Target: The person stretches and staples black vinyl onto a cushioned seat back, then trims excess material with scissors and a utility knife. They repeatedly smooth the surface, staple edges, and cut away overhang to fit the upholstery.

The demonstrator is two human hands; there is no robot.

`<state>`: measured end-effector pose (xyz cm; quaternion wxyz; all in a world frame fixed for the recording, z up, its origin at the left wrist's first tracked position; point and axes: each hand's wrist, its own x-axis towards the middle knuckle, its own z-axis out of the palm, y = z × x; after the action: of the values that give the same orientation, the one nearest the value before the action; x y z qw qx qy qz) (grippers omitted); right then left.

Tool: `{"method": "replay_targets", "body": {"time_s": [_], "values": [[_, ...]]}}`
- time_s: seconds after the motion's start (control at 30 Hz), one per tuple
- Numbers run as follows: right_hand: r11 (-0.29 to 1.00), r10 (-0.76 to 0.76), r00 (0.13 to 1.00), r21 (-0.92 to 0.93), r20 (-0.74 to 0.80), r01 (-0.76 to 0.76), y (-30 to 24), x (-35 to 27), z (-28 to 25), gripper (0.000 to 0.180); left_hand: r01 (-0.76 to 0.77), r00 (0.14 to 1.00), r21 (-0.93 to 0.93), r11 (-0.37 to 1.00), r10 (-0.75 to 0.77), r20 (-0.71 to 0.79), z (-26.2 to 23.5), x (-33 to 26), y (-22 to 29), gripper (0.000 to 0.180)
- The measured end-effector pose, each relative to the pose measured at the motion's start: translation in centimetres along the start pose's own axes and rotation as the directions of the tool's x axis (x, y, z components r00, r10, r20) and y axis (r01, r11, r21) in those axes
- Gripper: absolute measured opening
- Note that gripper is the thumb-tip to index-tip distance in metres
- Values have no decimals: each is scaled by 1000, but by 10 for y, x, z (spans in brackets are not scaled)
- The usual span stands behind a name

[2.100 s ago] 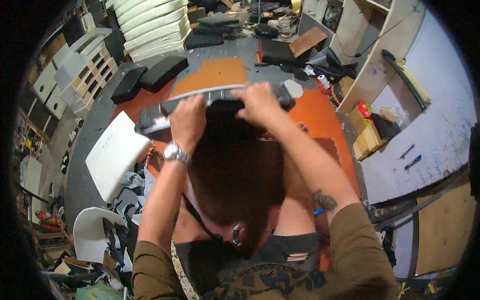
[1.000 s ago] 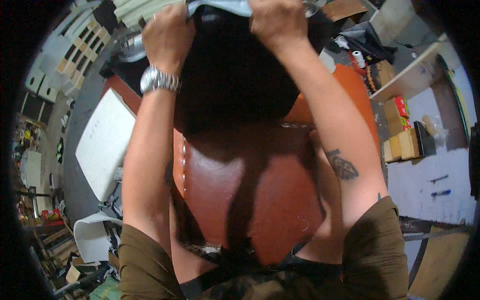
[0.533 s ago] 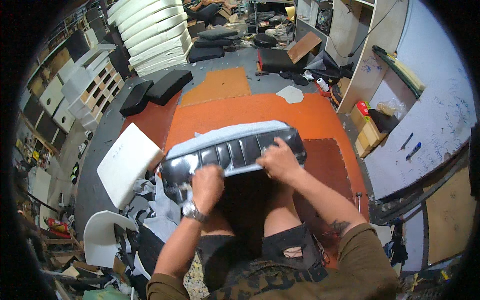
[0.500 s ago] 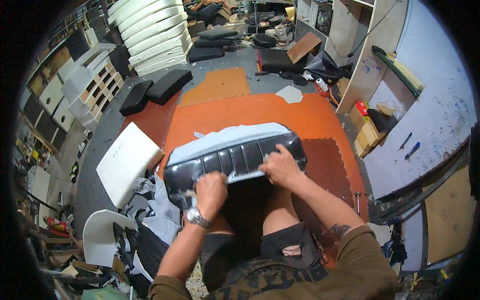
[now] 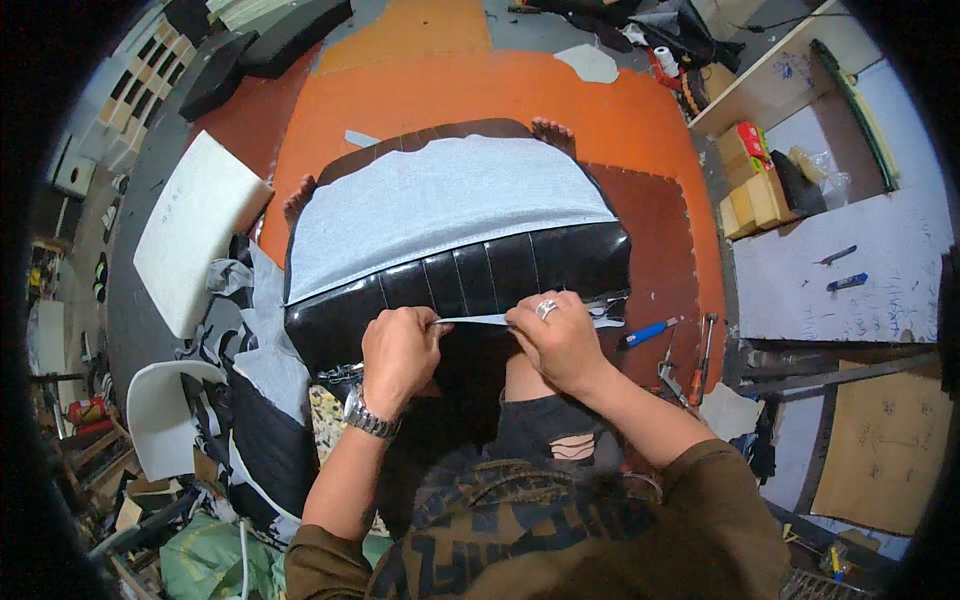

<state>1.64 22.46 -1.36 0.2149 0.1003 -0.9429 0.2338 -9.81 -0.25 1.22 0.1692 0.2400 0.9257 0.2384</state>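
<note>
Your left hand (image 5: 400, 350) and right hand (image 5: 555, 340) are a little apart, each clamped on the pale strip (image 5: 475, 321) at the near edge of the cover (image 5: 460, 280). The strip is drawn straight between your fingertips. You wear a watch (image 5: 370, 415) on your left wrist and a ring (image 5: 545, 307) on your right hand.

The cover lies in front of you, over your legs: its glossy black, ribbed side faces you, and grey cloth (image 5: 450, 185) spreads across the top. Your left foot (image 5: 299, 198) and right foot (image 5: 553, 133) show past its far side, over the mat (image 5: 400, 100).

On your right, a blue cutter (image 5: 650, 332) lies just beside the cover, with a screwdriver (image 5: 705, 350) near it. On your left are a tilted white block (image 5: 198, 235) and, closer to you, a heap of grey and black scraps (image 5: 272, 375). Farther off, black pads (image 5: 295, 38) lie at the upper left; boxes (image 5: 755, 205) stand at the right.
</note>
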Motion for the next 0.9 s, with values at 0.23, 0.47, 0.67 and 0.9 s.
{"method": "replay_targets", "body": {"time_s": [0.23, 0.47, 0.67, 0.9], "values": [[984, 172, 975, 10, 137, -175, 15, 8, 16, 16, -49, 995, -17, 999, 48, -86, 8, -6, 0, 13], [981, 63, 969, -195, 238, -16, 4, 11, 4, 35, -252, 930, 104, 962, 270, -250, 31, -21, -11, 26], [971, -21, 968, -227, 251, 80, 4, 3, -3, 38, -275, 907, 259, 926, 339, -250, 41, -34, -10, 39], [972, -86, 963, -190, 256, 137, 10, 0, 5, 25, -310, 906, 228, 923, 359, -223, 41, -38, -15, 28]]}}
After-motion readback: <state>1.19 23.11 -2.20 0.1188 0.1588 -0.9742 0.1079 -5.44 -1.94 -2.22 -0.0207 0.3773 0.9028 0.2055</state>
